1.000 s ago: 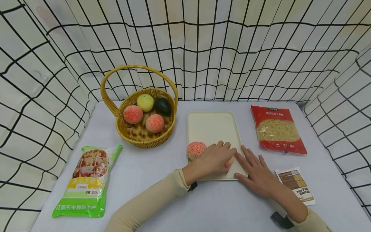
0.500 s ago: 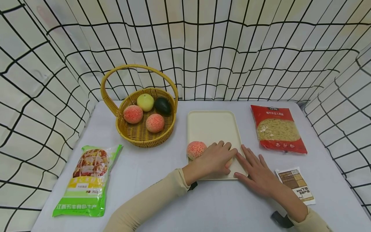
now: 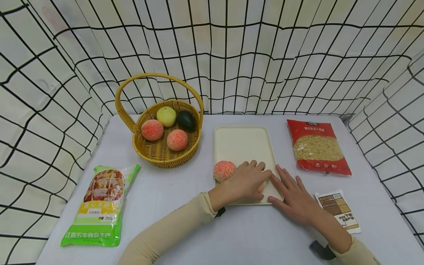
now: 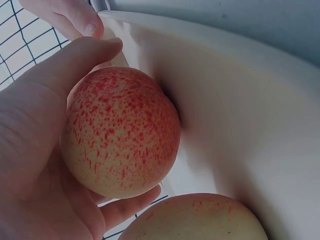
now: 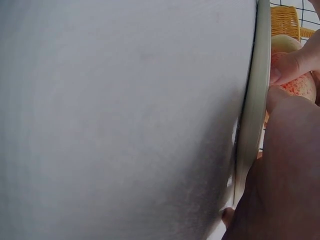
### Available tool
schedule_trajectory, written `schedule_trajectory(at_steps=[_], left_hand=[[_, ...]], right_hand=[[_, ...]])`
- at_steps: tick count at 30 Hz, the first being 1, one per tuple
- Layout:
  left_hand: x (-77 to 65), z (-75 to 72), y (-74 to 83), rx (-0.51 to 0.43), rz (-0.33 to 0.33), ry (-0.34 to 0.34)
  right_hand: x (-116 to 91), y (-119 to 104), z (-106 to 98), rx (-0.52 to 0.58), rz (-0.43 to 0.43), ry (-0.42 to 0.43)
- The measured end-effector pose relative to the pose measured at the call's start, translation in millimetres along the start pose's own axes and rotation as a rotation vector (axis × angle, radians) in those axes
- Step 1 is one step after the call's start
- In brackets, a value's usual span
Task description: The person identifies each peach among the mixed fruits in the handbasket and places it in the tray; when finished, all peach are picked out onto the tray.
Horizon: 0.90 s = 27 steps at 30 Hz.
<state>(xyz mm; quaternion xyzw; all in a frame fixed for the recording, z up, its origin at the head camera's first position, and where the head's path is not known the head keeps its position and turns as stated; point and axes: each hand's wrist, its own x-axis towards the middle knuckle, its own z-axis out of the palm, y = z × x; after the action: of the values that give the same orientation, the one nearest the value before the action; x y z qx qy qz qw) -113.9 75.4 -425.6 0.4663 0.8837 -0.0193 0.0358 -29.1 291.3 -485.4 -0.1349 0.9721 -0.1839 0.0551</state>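
Observation:
My left hand [image 3: 243, 180] grips a red-speckled peach [image 4: 122, 132] over the near part of a cream tray [image 3: 243, 143]. In the left wrist view, thumb and fingers curve round that peach, which sits against the tray's surface. A second peach [image 3: 224, 170] lies on the tray, left of the hand. My right hand [image 3: 294, 198] rests at the tray's right edge with fingers spread and mostly straight. Its fingertips come close to the left hand's fingers; whether they touch is unclear. The right wrist view shows the tray rim [image 5: 255, 95] beside this hand.
A wicker basket [image 3: 167, 162] at back left holds two peaches, a yellow-green fruit [image 3: 166, 116] and a dark green avocado-shaped fruit [image 3: 186, 120]. A green food bag [image 3: 99, 206] lies left, a red pasta bag [image 3: 318, 147] right, a small packet [image 3: 338, 211] by the right wrist. Black netting surrounds the table.

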Motion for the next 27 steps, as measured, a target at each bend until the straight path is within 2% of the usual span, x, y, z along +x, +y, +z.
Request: schedule_trajectory(at_steps=[9,27], left_hand=[[-1.9,-3.9,-2.4,-0.032,-0.008,0.047],[-7.5,-27.6,-21.9,-0.074,-0.077,0.127]], right_hand=[[1,1,2,-0.013,-0.002,0.007],[1,0,2,-0.013,-0.005,0.010]])
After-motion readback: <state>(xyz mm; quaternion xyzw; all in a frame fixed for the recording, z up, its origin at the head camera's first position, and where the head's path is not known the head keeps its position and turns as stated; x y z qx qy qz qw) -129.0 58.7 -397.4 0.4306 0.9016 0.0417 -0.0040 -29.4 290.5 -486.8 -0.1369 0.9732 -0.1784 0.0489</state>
